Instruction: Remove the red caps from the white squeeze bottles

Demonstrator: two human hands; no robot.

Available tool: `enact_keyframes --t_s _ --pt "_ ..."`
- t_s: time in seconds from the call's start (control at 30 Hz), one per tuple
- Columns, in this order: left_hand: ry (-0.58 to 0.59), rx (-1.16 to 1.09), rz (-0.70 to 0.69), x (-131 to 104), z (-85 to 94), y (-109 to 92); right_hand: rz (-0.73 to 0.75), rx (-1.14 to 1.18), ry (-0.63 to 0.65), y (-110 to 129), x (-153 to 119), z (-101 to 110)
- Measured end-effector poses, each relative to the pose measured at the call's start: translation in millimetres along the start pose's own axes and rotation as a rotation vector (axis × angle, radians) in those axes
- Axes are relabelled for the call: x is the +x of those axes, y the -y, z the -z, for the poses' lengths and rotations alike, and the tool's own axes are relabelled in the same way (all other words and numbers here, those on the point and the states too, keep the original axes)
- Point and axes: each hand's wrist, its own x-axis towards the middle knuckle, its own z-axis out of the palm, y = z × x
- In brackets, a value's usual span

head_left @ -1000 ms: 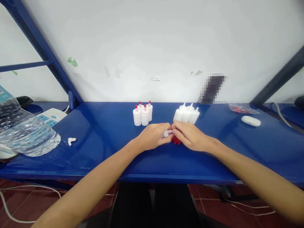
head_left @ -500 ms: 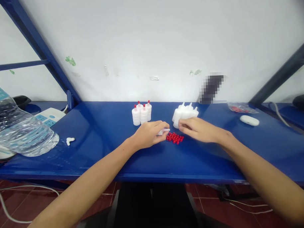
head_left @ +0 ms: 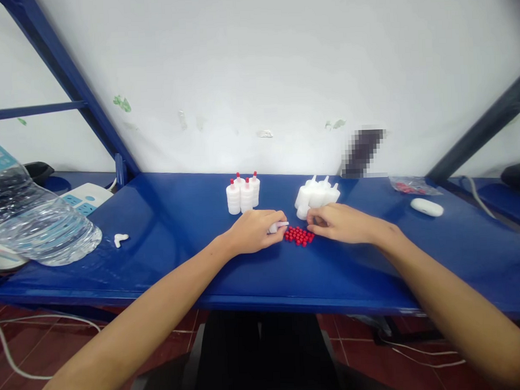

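Observation:
My left hand (head_left: pixel 258 231) is closed round a small white bottle (head_left: pixel 275 228), whose uncapped nozzle points right. Just right of it, a cluster of small red caps (head_left: pixel 299 236) lies on the blue table (head_left: pixel 167 221). My right hand (head_left: pixel 335 222) hovers at the right edge of the caps with its fingertips curled together; anything between them is too small to make out. Behind that hand are several white bottles without caps (head_left: pixel 315 194). Several white bottles with red tips (head_left: pixel 245 196) stand upright behind my left hand.
At the left are a large clear water bottle (head_left: pixel 52 225), a power strip (head_left: pixel 89 196) and small white earbuds (head_left: pixel 120 239). A white case (head_left: pixel 426 207) and a plastic bag with red pieces (head_left: pixel 414 185) lie at the right. A white wall rises behind.
My right hand has shifted slightly, its fingertips now lower beside the red caps. My left hand still holds the bottle, almost unmoved.

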Motion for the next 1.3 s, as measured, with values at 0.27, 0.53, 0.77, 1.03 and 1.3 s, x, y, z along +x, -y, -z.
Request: enact_keyframes --t_s 0.27,0.53,0.77,1.03,1.3 --pt "0.01 0.008 -0.005 0.3 0.3 0.2 -0.02 0.005 0.012 1.8 -0.8 0.9" --pt "0.018 -0.023 0.038 1.0 3.4 -6.4 0.116 0.057 -0.204 10.6 -0.6 0.1" --pt "0.017 -0.144 0.068 1.4 3.5 -15.2 0.342 0.156 -0.351 36.0 2.2 -22.1" --pt "-0.066 -0.183 0.098 3.5 4.4 -10.6 0.041 0.044 -0.817 11.7 2.1 -13.5" --pt "-0.138 -0.19 0.028 2.2 6.4 -10.2 -0.287 -0.068 -0.613 4.1 13.2 -13.5"
